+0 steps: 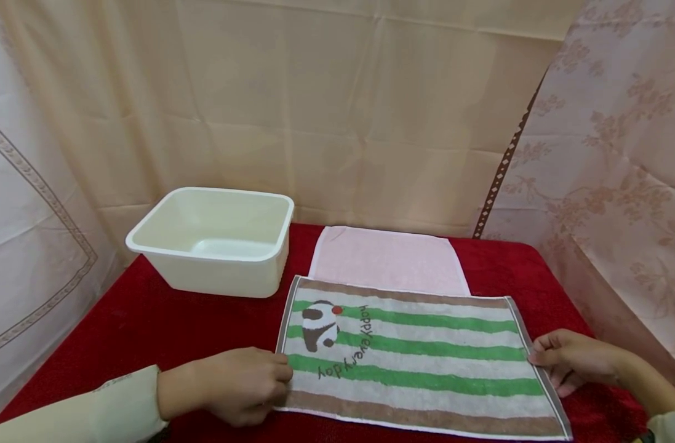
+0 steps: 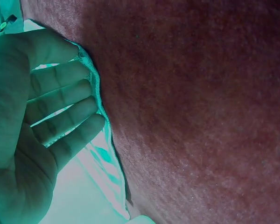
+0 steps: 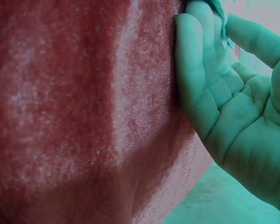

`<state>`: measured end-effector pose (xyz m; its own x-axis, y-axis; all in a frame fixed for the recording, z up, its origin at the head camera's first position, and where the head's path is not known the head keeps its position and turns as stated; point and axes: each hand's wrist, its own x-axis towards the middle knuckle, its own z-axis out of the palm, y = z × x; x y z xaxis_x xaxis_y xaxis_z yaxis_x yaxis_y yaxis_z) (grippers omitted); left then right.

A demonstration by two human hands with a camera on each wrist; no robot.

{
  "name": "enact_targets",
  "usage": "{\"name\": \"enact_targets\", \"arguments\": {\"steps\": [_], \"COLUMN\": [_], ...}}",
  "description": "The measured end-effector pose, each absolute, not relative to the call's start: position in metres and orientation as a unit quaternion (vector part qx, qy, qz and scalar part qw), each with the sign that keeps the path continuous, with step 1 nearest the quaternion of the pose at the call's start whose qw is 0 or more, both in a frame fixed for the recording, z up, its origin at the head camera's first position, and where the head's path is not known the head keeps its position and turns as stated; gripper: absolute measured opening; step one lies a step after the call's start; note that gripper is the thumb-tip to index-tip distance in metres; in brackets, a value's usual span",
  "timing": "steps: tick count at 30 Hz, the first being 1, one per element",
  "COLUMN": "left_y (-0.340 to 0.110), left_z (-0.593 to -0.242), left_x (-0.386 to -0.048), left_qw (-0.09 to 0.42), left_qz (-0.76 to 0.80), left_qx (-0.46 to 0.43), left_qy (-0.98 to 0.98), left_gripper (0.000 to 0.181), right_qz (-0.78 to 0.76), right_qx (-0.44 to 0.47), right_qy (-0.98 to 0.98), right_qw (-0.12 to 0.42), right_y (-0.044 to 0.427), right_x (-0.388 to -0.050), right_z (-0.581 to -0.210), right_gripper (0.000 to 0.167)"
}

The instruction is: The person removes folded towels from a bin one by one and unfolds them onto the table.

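Note:
A striped towel (image 1: 426, 363) in green, white and brown, with a panda and lettering at its left end, lies spread at the front of the table. My left hand (image 1: 248, 384) pinches its left edge near the front corner; the left wrist view shows the thumb and fingers (image 2: 67, 95) at the towel's hem. On the opposite side my right hand (image 1: 578, 360) pinches the right edge between thumb and fingers. In the right wrist view only a bit of cloth (image 3: 218, 14) shows by the fingertips. Behind lies a flat pink towel (image 1: 389, 261), its front part covered by the striped one.
A white plastic basin (image 1: 226, 277) stands at the back left, with nothing seen inside. Red cloth (image 1: 215, 329) covers the table. Beige curtain (image 1: 337, 111) hangs behind, and patterned curtains (image 1: 619, 154) hang at the sides.

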<state>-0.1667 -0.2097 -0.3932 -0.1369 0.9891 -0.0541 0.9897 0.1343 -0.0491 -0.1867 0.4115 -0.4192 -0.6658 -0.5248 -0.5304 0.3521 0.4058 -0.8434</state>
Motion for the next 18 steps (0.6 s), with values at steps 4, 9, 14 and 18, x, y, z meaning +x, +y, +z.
{"name": "enact_targets", "arguments": {"steps": [4, 9, 14, 18], "left_y": [-0.210, -0.211, -0.213, -0.215], "left_z": [-0.394, -0.393, -0.390, -0.389], "left_x": [-0.167, -0.169, -0.172, -0.180], "left_qw": [0.010, 0.032, 0.032, 0.030], "left_qz": [-0.029, -0.018, -0.007, 0.013], "left_qx": [0.655, 0.637, 0.625, 0.604], "left_qy": [0.755, 0.770, 0.780, 0.796], "left_gripper": [0.010, 0.015, 0.011, 0.009], "right_qz": [-0.538, -0.518, -0.467, -0.418], "right_qx": [-0.058, -0.062, -0.063, -0.054], "right_qy": [0.738, 0.755, 0.803, 0.857], "right_qw": [0.402, 0.397, 0.364, 0.297], "right_y": [0.411, 0.412, 0.412, 0.403], "right_x": [-0.187, -0.187, -0.191, -0.195], "right_z": [-0.419, -0.418, -0.406, -0.394], "right_gripper": [0.017, 0.018, 0.026, 0.028]}}
